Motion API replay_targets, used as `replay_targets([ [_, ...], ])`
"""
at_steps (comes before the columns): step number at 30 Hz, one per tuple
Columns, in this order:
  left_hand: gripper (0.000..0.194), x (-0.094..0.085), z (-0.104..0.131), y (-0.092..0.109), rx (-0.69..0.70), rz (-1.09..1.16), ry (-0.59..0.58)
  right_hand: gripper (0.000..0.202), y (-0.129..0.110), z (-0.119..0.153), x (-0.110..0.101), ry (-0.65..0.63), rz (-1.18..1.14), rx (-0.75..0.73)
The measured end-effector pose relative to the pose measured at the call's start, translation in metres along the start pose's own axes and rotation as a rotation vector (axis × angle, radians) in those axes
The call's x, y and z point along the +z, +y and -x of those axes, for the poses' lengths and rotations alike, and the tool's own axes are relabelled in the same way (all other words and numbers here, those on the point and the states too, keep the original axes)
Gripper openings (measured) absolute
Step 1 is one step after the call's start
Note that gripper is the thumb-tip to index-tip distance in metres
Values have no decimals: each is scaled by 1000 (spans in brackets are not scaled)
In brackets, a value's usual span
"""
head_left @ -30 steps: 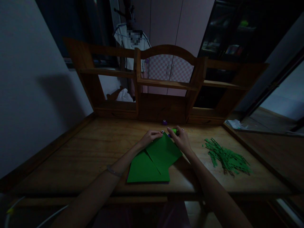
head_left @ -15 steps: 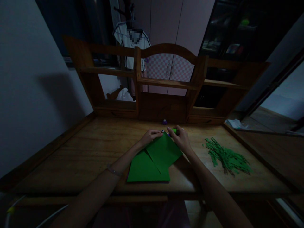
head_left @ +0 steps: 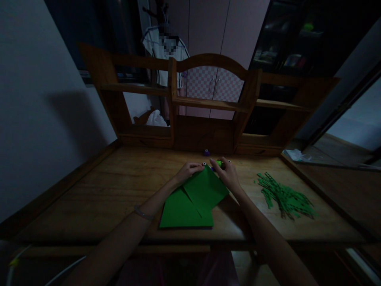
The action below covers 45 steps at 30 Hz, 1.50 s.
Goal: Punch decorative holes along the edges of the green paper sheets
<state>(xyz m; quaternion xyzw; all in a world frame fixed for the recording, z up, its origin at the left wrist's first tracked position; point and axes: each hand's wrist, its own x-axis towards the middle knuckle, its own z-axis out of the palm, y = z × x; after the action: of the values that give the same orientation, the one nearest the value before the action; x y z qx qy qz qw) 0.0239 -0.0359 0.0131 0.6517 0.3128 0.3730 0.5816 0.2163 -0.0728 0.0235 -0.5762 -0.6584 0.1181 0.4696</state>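
Observation:
My left hand (head_left: 190, 171) pinches the upper corner of a green paper sheet (head_left: 206, 186), fingers pressed together. That sheet lies turned at an angle over a stack of green paper (head_left: 184, 212). My right hand (head_left: 228, 174) is curled around a small bright-green object (head_left: 219, 163) at the sheet's top corner; its kind is too dark and small to make out, and a bit of purple shows beneath it. A small round white piece with a dark centre (head_left: 204, 164) sits by my left fingertips. Farther back stands a small purple object (head_left: 206, 152) with a pale top.
A heap of thin green paper strips (head_left: 287, 198) lies on the right of the wooden desk (head_left: 119, 186). Along the back rises a wooden shelf unit (head_left: 205, 104). A raised wooden edge (head_left: 315, 180) borders the desk's right side.
Hardly anything differs. Both hands, the angled sheet and the small green object stay in nearly the same place.

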Motion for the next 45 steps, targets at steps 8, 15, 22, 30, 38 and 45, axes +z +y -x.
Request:
replay_targets([
  [8, 29, -1, -2, -5, -5, 6, -13, 48, -6, 2, 0, -156, -230, 64],
  [15, 33, -2, -3, -7, 0, -12, -23, 47, -8, 2, -1, -238, -341, 115],
  [22, 37, -1, 0, -4, -34, 17, -41, 48, -12, 2, 0, -325, -416, 156],
  [30, 29, 0, -2, -2, 28, 4, -22, 46, -10, 1, 0, -275, -394, 161],
  [38, 27, 0, -3, -4, 46, -17, -48, 44, -9, 1, 0, -263, -420, 188],
  [45, 24, -1, -3, -3, 55, -14, -52, 43, -8, 0, 1, -266, -401, 153],
])
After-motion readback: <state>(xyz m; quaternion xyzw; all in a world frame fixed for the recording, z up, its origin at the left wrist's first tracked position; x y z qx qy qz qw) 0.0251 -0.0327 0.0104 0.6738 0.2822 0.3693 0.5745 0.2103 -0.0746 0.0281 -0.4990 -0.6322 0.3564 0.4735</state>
